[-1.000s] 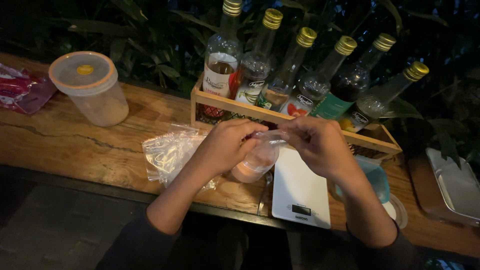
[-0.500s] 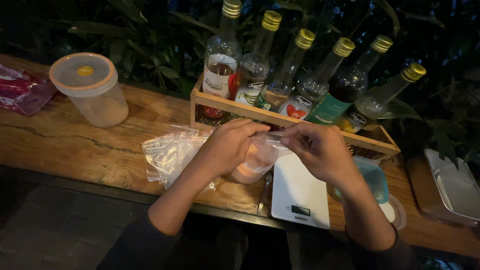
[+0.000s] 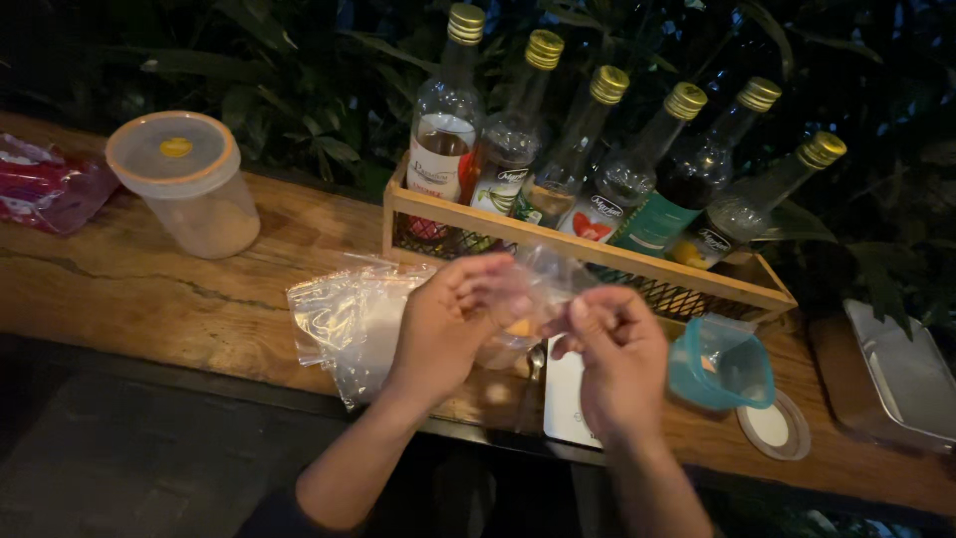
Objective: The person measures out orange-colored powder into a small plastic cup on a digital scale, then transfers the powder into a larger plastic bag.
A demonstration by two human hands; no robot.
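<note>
- Compared with half a second before, the two hands had shifted only slightly: the left hand and the right hand stayed close together over the front edge of the desk, and the small clear plastic bag between them had been lifted a little, its top now standing up above the fingertips.
- That small change suggested the handling of the bag's upper edge was still in progress rather than finished; nothing else on the desk had moved.
- The grip of the left hand was pinched together on the bag's left side; the right hand's fingers were likewise closed on its right edge.
- The bag was thin, transparent and crumpled, catching the light, with something pale orange showing low inside it; what that was could not be told.
- It was held in the air just in front of the wooden bottle rack, above the white kitchen scale.
- A loose heap of similar clear bags lay on the desk just left of the left hand.
- A teal cup sat near the right hand, and a lidded plastic tub stood well apart at the left.
</note>
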